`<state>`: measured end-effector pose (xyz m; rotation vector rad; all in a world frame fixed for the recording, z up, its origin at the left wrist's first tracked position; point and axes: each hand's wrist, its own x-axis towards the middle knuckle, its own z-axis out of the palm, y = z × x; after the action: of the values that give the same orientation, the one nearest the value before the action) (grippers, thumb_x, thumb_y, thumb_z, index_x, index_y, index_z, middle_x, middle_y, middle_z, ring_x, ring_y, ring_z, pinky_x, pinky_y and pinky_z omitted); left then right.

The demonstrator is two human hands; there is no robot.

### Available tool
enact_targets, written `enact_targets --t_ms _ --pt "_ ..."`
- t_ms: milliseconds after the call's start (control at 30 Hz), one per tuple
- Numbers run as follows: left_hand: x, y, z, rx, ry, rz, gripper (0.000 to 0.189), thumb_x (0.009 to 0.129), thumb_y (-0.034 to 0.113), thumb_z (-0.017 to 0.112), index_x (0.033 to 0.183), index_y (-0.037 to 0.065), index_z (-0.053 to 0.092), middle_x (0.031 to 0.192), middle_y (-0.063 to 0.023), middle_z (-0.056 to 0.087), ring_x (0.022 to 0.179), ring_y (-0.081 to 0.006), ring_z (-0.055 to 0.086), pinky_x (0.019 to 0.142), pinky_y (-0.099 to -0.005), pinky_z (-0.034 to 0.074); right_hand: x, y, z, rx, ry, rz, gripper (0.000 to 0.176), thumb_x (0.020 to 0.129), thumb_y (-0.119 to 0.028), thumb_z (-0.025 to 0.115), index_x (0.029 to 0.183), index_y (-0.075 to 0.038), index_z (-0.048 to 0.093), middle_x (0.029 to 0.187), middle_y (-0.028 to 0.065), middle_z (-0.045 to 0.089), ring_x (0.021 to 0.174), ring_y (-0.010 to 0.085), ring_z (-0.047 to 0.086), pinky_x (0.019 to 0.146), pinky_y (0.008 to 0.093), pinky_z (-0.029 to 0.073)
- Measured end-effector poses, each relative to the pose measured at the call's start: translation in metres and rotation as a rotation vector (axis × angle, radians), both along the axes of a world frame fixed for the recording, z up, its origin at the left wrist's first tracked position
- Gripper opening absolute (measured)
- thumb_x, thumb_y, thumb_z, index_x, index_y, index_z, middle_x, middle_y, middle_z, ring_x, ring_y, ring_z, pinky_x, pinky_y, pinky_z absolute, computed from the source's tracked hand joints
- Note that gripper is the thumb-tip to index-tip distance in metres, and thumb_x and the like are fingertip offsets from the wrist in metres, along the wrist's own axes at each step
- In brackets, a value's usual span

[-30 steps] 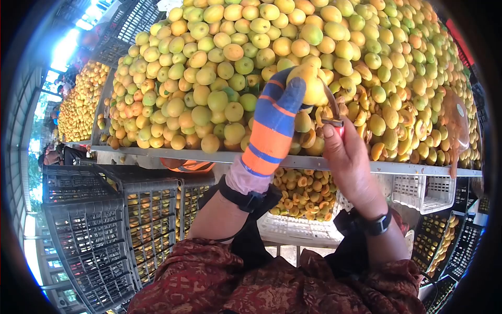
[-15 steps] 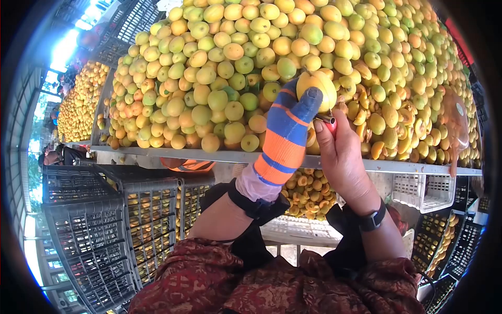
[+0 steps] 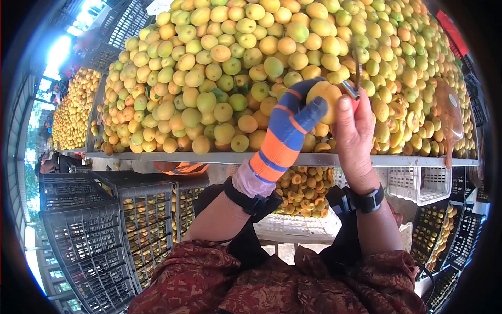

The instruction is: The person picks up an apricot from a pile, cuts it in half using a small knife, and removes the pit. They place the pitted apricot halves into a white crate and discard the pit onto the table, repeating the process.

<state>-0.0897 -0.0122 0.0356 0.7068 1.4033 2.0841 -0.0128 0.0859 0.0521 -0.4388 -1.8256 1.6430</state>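
Note:
My left hand [image 3: 293,123], in a blue and orange striped glove over a thin clear one, is closed around a yellow apricot [image 3: 324,100]. The gloved thumb presses on the fruit's near side. Just to the right, my bare right hand [image 3: 355,136] grips a small red-handled knife [image 3: 351,91], its thin blade pointing up and away from me. The fingers cover most of the handle. Both hands are above the front edge of a big heap of apricots [image 3: 209,78], close to some split ones [image 3: 400,119] on the right.
A metal table edge [image 3: 209,158] runs across in front of me. Below it stands a white crate [image 3: 298,229] with apricot halves [image 3: 303,191]. Black crates [image 3: 86,240] are stacked at left, and more stand at right beside a white basket [image 3: 418,184]. A clear brownish plastic container [image 3: 451,112] lies on the heap.
Both hands have shifted slightly right with the apricot and knife. The right hand has turned, and the knife's blade now shows, pointing upward beside the fruit.

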Motion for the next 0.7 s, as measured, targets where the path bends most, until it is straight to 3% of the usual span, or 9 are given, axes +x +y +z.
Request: enact_targets --t_ms 100,167,233,333,400,500,567,633,700 --pt "0.003 0.004 -0.003 -0.081 0.245 0.176 0.037 0.089 0.032 0.057 0.112 0.002 0.053 0.099 -0.0006 0.055 0.088 -0.0081 0.049 0.077 -0.0243 0.043 0.001 0.004 -0.005 0.315 0.000 -0.079 0.044 0.082 -0.036 0.064 0.105 -0.002 0.049 0.079 0.0060 0.053 0.072 0.0138 0.052 0.067 0.0269 0.045" --pt "0.011 0.017 -0.008 0.158 -0.372 0.152 0.031 0.092 0.030 0.053 0.109 0.004 0.053 0.096 -0.0004 0.054 0.085 -0.0077 0.050 0.074 -0.0236 0.044 0.002 0.003 -0.009 0.409 0.032 -0.094 0.047 0.079 -0.038 0.066 0.104 -0.002 0.050 0.077 0.0079 0.052 0.072 0.0162 0.053 0.068 0.0283 0.045" --pt "0.015 0.019 -0.011 0.162 -0.311 0.233 0.027 0.093 0.027 0.051 0.106 0.005 0.054 0.095 -0.0013 0.054 0.084 -0.0080 0.050 0.070 -0.0234 0.045 0.001 0.002 -0.011 0.404 -0.057 -0.064 0.049 0.077 -0.039 0.067 0.105 -0.003 0.050 0.077 0.0096 0.054 0.072 0.0191 0.055 0.069 0.0282 0.046" --pt "0.017 0.022 0.001 0.154 -0.204 0.371 0.029 0.095 0.032 0.045 0.092 0.005 0.055 0.083 -0.0019 0.056 0.076 -0.0099 0.053 0.069 -0.0243 0.044 -0.002 -0.013 -0.007 0.215 -0.012 -0.031 0.047 0.079 -0.035 0.067 0.105 0.000 0.049 0.085 0.0086 0.059 0.078 0.0145 0.055 0.073 0.0270 0.046" --pt "0.016 0.020 -0.002 0.023 0.117 0.451 0.022 0.093 0.025 0.049 0.092 0.004 0.055 0.083 -0.0026 0.055 0.076 -0.0106 0.052 0.069 -0.0249 0.044 0.000 -0.015 -0.008 -0.011 0.011 0.027 0.044 0.081 -0.031 0.067 0.104 0.002 0.050 0.091 0.0078 0.061 0.083 0.0102 0.053 0.075 0.0259 0.045" --pt "0.015 0.017 0.008 0.120 0.120 0.420 0.019 0.091 0.020 0.052 0.092 0.002 0.054 0.085 -0.0042 0.055 0.078 -0.0116 0.052 0.070 -0.0254 0.044 -0.002 -0.023 0.001 -0.301 0.169 0.111 0.042 0.081 -0.029 0.067 0.104 0.002 0.051 0.093 0.0091 0.061 0.088 0.0104 0.053 0.078 0.0254 0.045" --pt "0.013 0.018 0.007 0.106 0.120 0.412 0.019 0.091 0.021 0.052 0.091 0.002 0.054 0.085 -0.0044 0.055 0.078 -0.0117 0.052 0.069 -0.0254 0.044 -0.001 -0.018 0.000 -0.299 0.117 0.092 0.040 0.080 -0.027 0.068 0.104 0.001 0.052 0.089 0.0095 0.063 0.085 0.0098 0.056 0.077 0.0252 0.046" --pt "0.013 0.018 0.007 0.090 0.133 0.404 0.020 0.091 0.022 0.052 0.091 0.002 0.054 0.085 -0.0047 0.055 0.078 -0.0117 0.053 0.069 -0.0254 0.044 -0.004 -0.012 -0.004 0.145 0.026 -0.053 0.039 0.079 -0.027 0.069 0.102 0.000 0.053 0.082 0.0085 0.064 0.077 0.0092 0.058 0.072 0.0251 0.048" --pt "0.021 0.019 0.006 0.258 -0.249 0.415 0.020 0.091 0.022 0.052 0.091 0.002 0.054 0.086 -0.0048 0.055 0.078 -0.0127 0.053 0.069 -0.0266 0.044 -0.001 -0.010 -0.002 0.202 0.043 -0.042 0.039 0.078 -0.028 0.070 0.099 -0.001 0.053 0.079 0.0080 0.064 0.073 0.0098 0.058 0.069 0.0253 0.048"
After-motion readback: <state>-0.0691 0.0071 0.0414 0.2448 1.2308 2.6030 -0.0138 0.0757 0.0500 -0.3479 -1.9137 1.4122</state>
